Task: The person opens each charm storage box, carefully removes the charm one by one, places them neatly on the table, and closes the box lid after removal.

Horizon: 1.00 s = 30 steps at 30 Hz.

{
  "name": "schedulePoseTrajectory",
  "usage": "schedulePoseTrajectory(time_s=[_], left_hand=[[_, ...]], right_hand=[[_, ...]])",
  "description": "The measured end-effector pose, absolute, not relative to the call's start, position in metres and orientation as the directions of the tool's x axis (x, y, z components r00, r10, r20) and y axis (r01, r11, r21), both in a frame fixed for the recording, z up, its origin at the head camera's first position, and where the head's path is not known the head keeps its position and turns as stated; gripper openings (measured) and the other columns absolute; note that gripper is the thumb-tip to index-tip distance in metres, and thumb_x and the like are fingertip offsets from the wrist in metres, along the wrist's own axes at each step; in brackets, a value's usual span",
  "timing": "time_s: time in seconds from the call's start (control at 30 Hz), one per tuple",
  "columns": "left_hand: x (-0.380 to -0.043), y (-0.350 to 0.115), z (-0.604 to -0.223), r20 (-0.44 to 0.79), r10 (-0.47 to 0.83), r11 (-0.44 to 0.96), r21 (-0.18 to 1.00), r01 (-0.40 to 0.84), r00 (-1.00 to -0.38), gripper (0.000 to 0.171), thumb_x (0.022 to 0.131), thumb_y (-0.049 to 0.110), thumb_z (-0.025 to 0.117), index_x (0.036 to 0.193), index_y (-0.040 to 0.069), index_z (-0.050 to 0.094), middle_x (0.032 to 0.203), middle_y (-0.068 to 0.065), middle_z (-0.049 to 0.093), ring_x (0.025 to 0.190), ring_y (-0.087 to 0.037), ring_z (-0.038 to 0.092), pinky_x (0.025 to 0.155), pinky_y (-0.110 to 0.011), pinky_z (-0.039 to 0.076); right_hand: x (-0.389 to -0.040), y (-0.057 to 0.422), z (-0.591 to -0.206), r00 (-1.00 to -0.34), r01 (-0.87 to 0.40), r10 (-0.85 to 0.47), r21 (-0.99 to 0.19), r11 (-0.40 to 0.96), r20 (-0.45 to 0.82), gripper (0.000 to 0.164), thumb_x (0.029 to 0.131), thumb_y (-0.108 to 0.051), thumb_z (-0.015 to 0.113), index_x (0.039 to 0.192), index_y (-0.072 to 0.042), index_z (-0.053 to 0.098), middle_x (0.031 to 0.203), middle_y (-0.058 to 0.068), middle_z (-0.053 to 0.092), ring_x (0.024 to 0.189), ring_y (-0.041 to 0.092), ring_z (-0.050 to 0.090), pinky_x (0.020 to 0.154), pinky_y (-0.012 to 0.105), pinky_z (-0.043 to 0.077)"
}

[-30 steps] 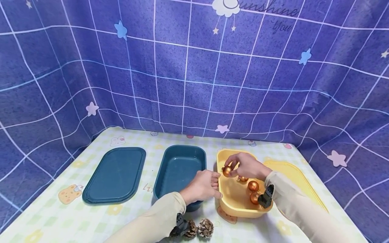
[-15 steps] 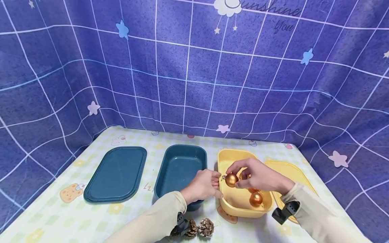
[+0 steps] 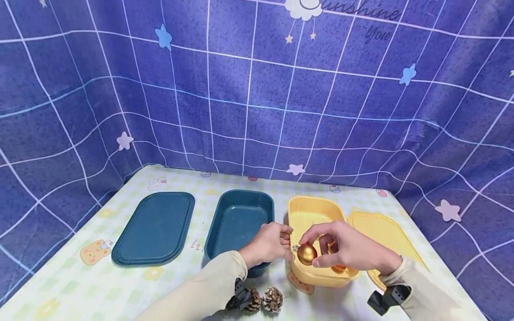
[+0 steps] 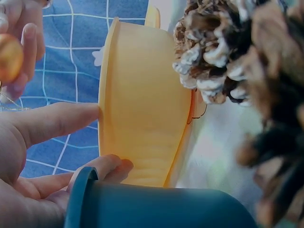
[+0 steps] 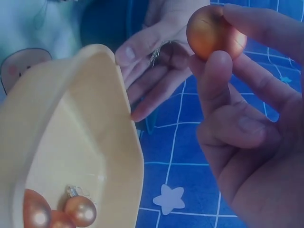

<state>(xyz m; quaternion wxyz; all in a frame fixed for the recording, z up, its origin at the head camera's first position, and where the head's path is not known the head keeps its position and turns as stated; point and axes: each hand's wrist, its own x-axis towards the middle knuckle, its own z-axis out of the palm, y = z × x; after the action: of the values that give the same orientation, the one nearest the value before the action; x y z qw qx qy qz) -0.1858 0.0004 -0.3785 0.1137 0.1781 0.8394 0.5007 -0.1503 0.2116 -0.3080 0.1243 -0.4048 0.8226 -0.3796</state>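
Observation:
My right hand (image 3: pixel 349 247) pinches a shiny gold Christmas bauble (image 3: pixel 307 255) between thumb and fingertips, above the yellow box (image 3: pixel 317 277). Its metal cap points left, toward my left hand (image 3: pixel 270 244). The left hand has its fingers extended, with fingertips at the yellow box's left rim; its wrist side overlaps the dark blue box (image 3: pixel 241 225). Inside the yellow box, several more baubles (image 5: pixel 80 211) lie together at one end, as the right wrist view shows. My right hand hides most of them in the head view.
Pinecones (image 3: pixel 273 300) lie near the front edge, partly behind my left wrist. A dark blue lid (image 3: pixel 154 229) lies flat at the left, and a yellow lid (image 3: pixel 377 232) right of the yellow box. A blue grid-patterned curtain (image 3: pixel 225 89) surrounds the table.
My right hand has drawn the pinched bauble toward me and slightly right, over the yellow box. The left hand stays in place at the rim.

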Motion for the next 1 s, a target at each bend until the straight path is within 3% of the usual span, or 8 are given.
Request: schedulePoseTrajectory(time_s=[0.3, 0.63, 1.0], left_hand=[[-0.185, 0.0, -0.381, -0.007, 0.433, 0.422, 0.885, 0.196, -0.901, 0.068, 0.067, -0.009, 0.083, 0.131, -0.009, 0.06, 0.12, -0.026, 0.07, 0.107, -0.032, 0.073, 0.092, -0.039, 0.062], [-0.186, -0.001, -0.381, 0.004, 0.437, 0.421, 0.883, 0.208, -0.899, 0.067, 0.067, -0.007, 0.085, 0.13, -0.009, 0.061, 0.118, -0.026, 0.071, 0.104, -0.032, 0.074, 0.088, -0.036, 0.063], [-0.184, -0.001, -0.379, -0.007, 0.441, 0.377, 0.909, 0.178, -0.897, 0.067, 0.068, -0.008, 0.082, 0.131, -0.011, 0.059, 0.119, -0.029, 0.07, 0.109, -0.038, 0.071, 0.09, -0.038, 0.063]], right_hand=[[-0.135, 0.213, -0.323, -0.606, -0.635, -0.773, -0.699, 0.33, 0.186, 0.03, 0.082, -0.012, 0.081, 0.109, -0.016, 0.068, 0.089, 0.005, 0.066, 0.065, -0.008, 0.051, 0.048, 0.015, 0.046], [-0.114, 0.207, -0.342, -0.591, -0.736, -0.761, -0.564, 0.375, 0.265, 0.028, 0.081, -0.019, 0.083, 0.103, -0.025, 0.066, 0.079, -0.011, 0.067, 0.064, -0.012, 0.05, 0.05, 0.012, 0.048], [-0.093, 0.195, -0.369, -0.711, -0.651, -0.686, -0.515, 0.558, 0.155, 0.02, 0.083, -0.03, 0.082, 0.098, -0.025, 0.069, 0.082, -0.021, 0.065, 0.056, -0.014, 0.042, 0.046, 0.008, 0.04]])
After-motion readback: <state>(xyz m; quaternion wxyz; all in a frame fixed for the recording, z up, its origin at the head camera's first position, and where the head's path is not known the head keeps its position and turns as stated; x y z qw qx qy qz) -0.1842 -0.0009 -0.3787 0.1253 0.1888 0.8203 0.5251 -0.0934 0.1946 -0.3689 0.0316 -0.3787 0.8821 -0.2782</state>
